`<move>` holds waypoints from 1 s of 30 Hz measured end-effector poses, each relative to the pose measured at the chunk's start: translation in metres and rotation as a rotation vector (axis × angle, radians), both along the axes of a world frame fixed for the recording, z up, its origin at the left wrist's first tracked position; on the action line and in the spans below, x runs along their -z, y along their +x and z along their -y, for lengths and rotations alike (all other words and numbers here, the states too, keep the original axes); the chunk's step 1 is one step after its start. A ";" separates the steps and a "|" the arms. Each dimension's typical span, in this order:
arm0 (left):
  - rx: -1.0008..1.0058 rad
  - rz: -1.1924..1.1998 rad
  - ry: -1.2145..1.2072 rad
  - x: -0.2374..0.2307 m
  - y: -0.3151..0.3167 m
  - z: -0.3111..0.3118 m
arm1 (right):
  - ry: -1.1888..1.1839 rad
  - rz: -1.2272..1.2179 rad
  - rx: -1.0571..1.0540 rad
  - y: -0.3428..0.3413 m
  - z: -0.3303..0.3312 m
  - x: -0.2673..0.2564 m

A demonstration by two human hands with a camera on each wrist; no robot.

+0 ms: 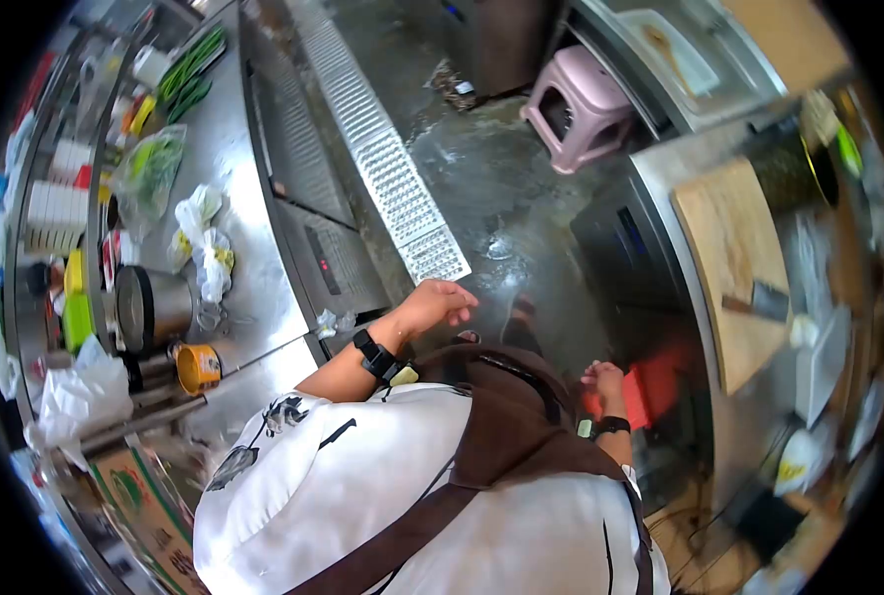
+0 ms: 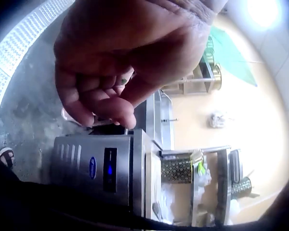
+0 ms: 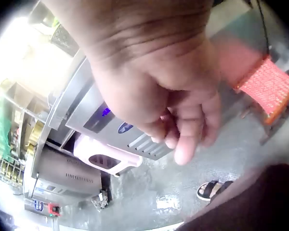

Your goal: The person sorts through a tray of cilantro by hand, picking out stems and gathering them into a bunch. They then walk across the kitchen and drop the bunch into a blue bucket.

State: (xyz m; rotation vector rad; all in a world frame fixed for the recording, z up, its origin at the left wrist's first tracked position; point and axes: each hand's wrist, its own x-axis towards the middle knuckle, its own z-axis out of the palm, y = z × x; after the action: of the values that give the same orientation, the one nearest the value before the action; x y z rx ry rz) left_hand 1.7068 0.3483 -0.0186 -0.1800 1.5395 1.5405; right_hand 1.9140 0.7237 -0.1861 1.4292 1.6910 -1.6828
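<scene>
Drain grate point(image 1: 387, 149): bright metal, perforated, rough-textured. Floor point(image 1: 521, 203) round grate: dark, smooth, wet-looking gloss. Counter point(image 1: 234, 129) L of grate: smooth shiny metal; on it a thin clear plastic bag point(image 1: 149, 183), crinkly & glossy. Stool point(image 1: 578, 109) R of grate: pink plastic, smooth, semi-gloss. Further R of grate, cutting board point(image 1: 734, 248): pale wood, matt; cleaver point(image 1: 767, 301) on it has dull metal blade. Cabinet point(image 2: 86, 168), also R of grate: grey metal, smooth, satin. Apron point(image 1: 506, 436), below grate in head view: brown cloth, matt. Shirt point(image 1: 353, 496): white cloth, soft sheen, w/ creases.
</scene>
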 end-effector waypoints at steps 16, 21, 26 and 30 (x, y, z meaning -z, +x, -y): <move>-0.856 -0.090 -0.138 -0.054 -0.055 0.039 | -0.060 0.042 -0.862 -0.444 0.016 0.010; -1.032 -0.049 -0.186 -0.036 -0.076 0.079 | -0.113 -0.022 -0.918 -0.541 0.085 0.027; -1.148 -0.030 -0.199 -0.028 -0.145 0.133 | -0.171 0.004 -1.031 -0.603 0.149 0.019; -1.169 -0.064 -0.087 -0.032 -0.214 0.186 | -0.110 0.026 -1.077 -0.652 0.186 -0.016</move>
State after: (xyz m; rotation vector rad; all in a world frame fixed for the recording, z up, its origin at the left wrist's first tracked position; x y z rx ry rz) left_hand 1.4926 0.1626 0.0132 -1.2624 1.6170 2.3369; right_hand 1.2624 0.5381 -0.1700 0.3025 1.7918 -1.0759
